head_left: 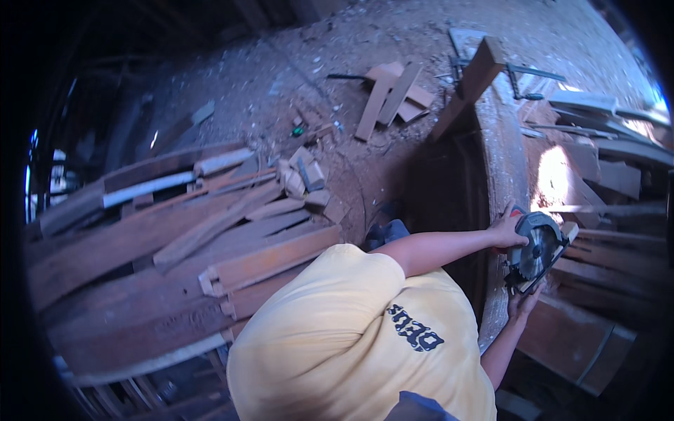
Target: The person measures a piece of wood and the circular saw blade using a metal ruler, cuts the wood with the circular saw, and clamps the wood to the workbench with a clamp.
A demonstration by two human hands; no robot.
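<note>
My left hand [504, 230] is closed around the rear handle of a circular saw [537, 252], whose round blade and dark guard face up toward me. The saw sits tilted beside a long timber beam [507, 165]. Along the saw's base plate lies a short light piece of wood [569, 231], its far end sticking out past the plate. At the near end of the plate, my right hand [523, 302] is closed on the wood from below; its fingertips are partly hidden by the saw.
An upright timber post [472, 84] and a bar clamp [526, 71] stand at the beam's far end. Stacked planks [168, 231] fill the left side. Loose offcuts [393, 95] lie on the dusty floor [281, 84]. More boards [604, 263] and a wooden panel [572, 337] lie right.
</note>
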